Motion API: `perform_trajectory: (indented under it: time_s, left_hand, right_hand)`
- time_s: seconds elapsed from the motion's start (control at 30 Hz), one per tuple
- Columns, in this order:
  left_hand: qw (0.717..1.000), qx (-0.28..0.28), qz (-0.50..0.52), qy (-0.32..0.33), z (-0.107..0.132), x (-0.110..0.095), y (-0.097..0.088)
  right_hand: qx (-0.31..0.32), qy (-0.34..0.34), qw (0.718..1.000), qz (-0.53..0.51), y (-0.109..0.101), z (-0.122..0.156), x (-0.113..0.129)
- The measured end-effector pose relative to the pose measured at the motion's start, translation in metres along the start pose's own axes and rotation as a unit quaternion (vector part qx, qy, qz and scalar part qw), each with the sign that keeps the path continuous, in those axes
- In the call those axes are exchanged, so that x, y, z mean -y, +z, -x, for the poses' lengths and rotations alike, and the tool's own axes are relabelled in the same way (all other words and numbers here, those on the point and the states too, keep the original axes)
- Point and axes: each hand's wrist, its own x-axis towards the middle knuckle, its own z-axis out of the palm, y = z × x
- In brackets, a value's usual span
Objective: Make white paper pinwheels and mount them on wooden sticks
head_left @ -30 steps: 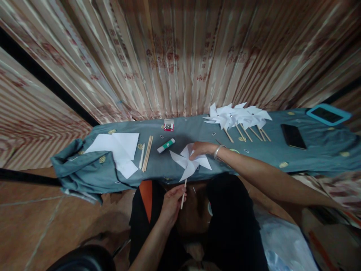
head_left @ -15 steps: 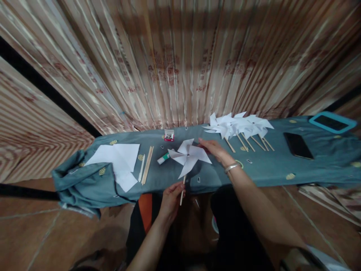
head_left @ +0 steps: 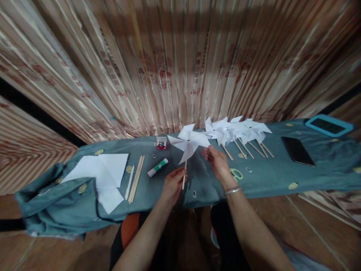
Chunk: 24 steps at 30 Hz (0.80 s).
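Observation:
My left hand (head_left: 174,183) pinches the thin wooden stick of a white paper pinwheel (head_left: 188,142) and holds it upright above the blue-grey cloth (head_left: 262,177). My right hand (head_left: 217,161) hovers just right of the pinwheel's blades, fingers slightly spread, holding nothing; it wears a silver bangle. A row of several finished white pinwheels (head_left: 237,130) lies on the cloth behind my right hand.
White paper sheets (head_left: 98,171), spare wooden sticks (head_left: 137,178), a green-and-white glue stick (head_left: 158,167) and a small box of pins (head_left: 161,142) lie at the left. A black phone (head_left: 298,150) and a blue-cased tablet (head_left: 328,125) lie at the right. A striped curtain hangs behind.
The pinwheel has been raised from the cloth's front edge and now stands upright further back. My right hand came off its centre and sits beside the blades.

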Motion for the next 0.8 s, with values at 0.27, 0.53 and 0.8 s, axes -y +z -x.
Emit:
perform_trajectory:
  time_s: [0.27, 0.53, 0.8]
  left_hand:
    - [1.000, -0.010, -0.002, -0.009, -0.010, 0.003, -0.009]
    - [1.000, -0.006, -0.013, -0.020, -0.010, 0.004, -0.010]
    - [1.000, -0.008, -0.014, -0.006, -0.008, 0.000, -0.008]
  right_hand:
    - [-0.032, -0.040, 0.998, 0.028, -0.006, -0.013, 0.004]
    - [-0.035, -0.074, 0.993, 0.081, -0.009, -0.027, 0.011]
    - [-0.006, -0.046, 0.992, 0.117, -0.008, -0.021, 0.017]
